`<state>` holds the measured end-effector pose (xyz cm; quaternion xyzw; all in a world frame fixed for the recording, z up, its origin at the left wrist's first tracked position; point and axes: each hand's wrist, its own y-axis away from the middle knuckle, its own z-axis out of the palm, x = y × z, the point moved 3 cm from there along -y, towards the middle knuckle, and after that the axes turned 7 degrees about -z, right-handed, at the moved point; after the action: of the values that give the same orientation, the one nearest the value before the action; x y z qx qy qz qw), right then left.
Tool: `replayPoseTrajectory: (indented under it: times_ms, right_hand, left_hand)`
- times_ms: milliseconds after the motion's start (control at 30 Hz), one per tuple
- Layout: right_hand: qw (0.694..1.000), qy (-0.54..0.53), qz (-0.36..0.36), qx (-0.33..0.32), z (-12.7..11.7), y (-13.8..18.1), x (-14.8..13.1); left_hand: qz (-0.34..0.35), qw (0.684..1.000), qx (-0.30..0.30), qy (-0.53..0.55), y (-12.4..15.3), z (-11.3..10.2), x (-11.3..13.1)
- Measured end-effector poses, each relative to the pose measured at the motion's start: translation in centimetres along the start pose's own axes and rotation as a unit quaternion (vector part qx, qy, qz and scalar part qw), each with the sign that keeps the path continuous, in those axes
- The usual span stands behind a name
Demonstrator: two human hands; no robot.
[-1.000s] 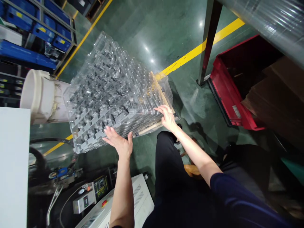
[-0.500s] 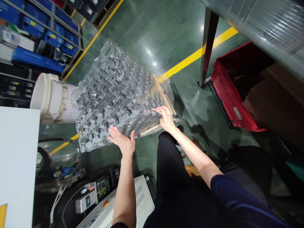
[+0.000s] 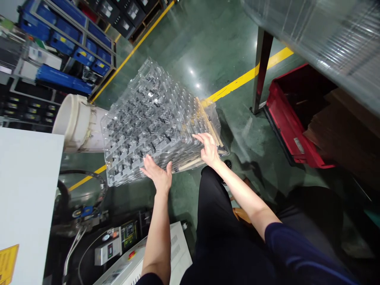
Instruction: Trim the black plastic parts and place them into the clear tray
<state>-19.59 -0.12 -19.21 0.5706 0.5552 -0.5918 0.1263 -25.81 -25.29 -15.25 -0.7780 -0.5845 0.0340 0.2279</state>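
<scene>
Swung left since a second ago, my view now has the stack of clear trays [image 3: 142, 122] further right, in front of me over the green floor [image 3: 175, 43]. My left hand [image 3: 158, 174] is spread open at its near edge, my right hand [image 3: 210, 151] loosely open by its corner; neither grip closes round anything. A white bucket [image 3: 93, 130] lies behind the stack's left side; a red bin [image 3: 285, 122] sits well apart, right.
</scene>
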Motion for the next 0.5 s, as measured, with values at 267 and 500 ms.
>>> replayPoseTrajectory:
  times_ms: [267,500]
  right_hand:
    - [1.000,0.006,-0.016,-0.019,-0.6,-1.1,-2.7]
    - [0.993,-0.038,-0.094,-0.056,-1.8,-3.7,-4.1]
  left_hand:
    - [-0.009,1.000,0.000,0.003,0.1,-0.3,0.5]
    - [-0.020,1.000,0.010,0.019,-0.3,-0.6,0.9]
